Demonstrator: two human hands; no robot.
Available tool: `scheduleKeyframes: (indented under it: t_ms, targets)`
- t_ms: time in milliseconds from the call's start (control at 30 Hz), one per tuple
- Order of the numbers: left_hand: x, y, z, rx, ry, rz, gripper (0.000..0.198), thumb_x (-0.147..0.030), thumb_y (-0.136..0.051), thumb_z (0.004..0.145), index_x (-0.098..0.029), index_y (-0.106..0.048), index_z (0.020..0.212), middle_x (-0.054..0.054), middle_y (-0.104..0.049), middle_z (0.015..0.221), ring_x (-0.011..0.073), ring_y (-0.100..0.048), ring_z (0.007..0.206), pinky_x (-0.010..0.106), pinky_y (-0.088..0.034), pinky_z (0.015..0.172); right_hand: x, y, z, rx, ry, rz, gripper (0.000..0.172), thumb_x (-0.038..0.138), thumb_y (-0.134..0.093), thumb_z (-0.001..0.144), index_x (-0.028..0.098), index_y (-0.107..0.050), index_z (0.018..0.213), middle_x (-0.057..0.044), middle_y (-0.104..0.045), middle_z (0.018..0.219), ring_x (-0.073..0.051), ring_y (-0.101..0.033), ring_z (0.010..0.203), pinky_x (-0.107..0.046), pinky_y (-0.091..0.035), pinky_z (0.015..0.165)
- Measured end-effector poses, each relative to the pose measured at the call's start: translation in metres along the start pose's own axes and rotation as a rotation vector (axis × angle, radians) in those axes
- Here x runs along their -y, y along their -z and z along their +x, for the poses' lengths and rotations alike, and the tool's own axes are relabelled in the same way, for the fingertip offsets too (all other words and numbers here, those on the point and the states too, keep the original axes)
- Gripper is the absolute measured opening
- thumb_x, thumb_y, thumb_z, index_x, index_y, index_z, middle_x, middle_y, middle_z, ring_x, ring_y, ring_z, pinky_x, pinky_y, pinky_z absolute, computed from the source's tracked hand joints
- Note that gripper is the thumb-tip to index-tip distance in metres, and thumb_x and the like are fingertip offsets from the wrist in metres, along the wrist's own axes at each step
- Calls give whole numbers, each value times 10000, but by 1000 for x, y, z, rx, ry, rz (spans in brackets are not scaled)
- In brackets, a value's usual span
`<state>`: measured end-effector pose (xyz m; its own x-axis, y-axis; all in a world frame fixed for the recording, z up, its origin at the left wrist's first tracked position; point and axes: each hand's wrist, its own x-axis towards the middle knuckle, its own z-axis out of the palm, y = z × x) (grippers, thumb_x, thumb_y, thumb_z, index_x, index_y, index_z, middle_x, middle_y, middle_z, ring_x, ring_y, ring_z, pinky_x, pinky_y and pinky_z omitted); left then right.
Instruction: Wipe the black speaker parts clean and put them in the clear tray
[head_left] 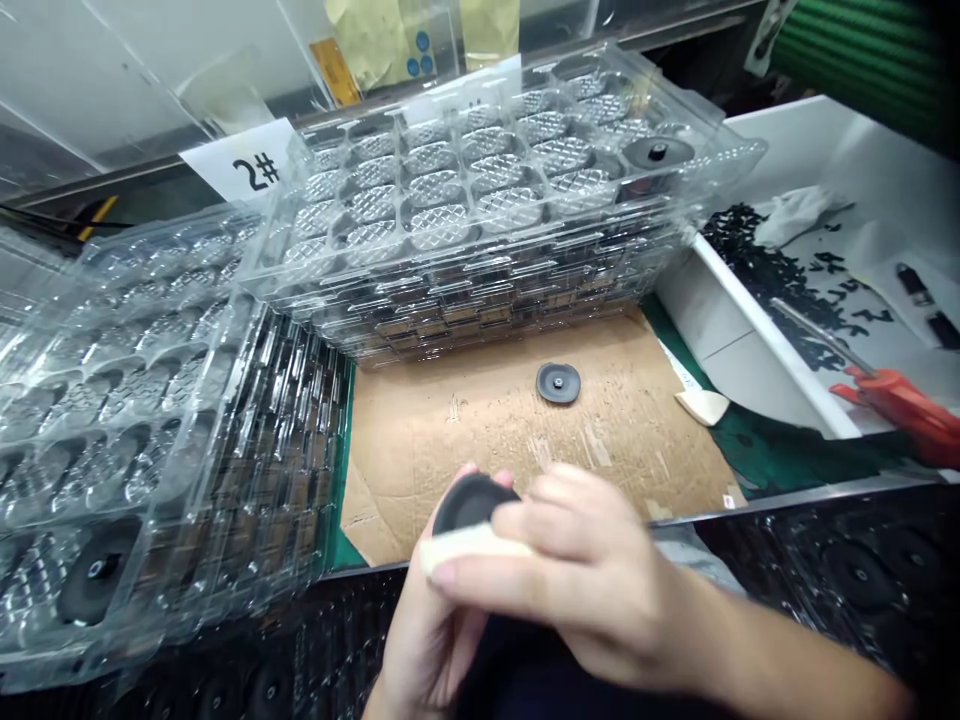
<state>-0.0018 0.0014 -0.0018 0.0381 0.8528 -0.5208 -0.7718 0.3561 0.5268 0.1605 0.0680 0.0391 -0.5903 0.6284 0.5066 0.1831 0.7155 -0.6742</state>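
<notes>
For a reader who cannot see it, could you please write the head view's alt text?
The left hand holds a black disc and the right hand a pale piece at its edge. Beyond are a second disc on cardboard and stacked clear trays.

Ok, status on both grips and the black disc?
Left grip holding black disc. Right grip pinching pale pad, hiding disc's near edge. Second disc ahead on cardboard.

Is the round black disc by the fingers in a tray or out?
Out: the round black disc is in the left hand.
</notes>
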Motion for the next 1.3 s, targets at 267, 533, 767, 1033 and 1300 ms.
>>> scheduleKeyframes:
  t_ms: [267,533,767,1033,1300]
  targets:
    - [0,3,-1,-59,-96,40,525,-334,-747,648,-287,-600,1150,45,-639,1160,248,-531,1147,286,-429,966,-9,-11,8,26,-176,141,341,68,-413,883,200,-584,1147,-20,-667,958,-134,-595,841,-282,-443,737]
    - [-1,4,6,-78,-198,8,579,-398,-739,622,-298,-576,1168,52,-615,1205,268,-541,1138,347,-410,1005,-74,-46,-53,62,-567,74,262,250,-468,893,221,-638,1089,-50,-684,971,-193,-634,872,-328,-500,783]
    - [6,-4,10,-56,-204,3,580,-340,-755,629,-254,-574,1173,75,-609,1212,267,-537,1142,304,-448,959,-51,-38,-38,0,-563,35,285,214,-462,894,232,-593,1147,-38,-667,1020,-176,-621,877,-307,-497,757]
    - [2,6,5,-9,-111,6,431,-229,-700,719,-295,-594,1131,8,-657,1121,191,-611,1027,250,-493,885,15,-23,14,114,-156,198,264,120,-448,880,131,-569,1114,-42,-664,922,-130,-598,783,-244,-473,749]
    - [-7,-1,2,21,-188,40,435,-201,-747,660,-284,-638,1072,1,-689,1056,169,-650,936,206,-525,816,14,-22,16,-8,-50,111,274,124,-417,888,76,-553,1120,-90,-647,918,-163,-581,836,-293,-448,795]
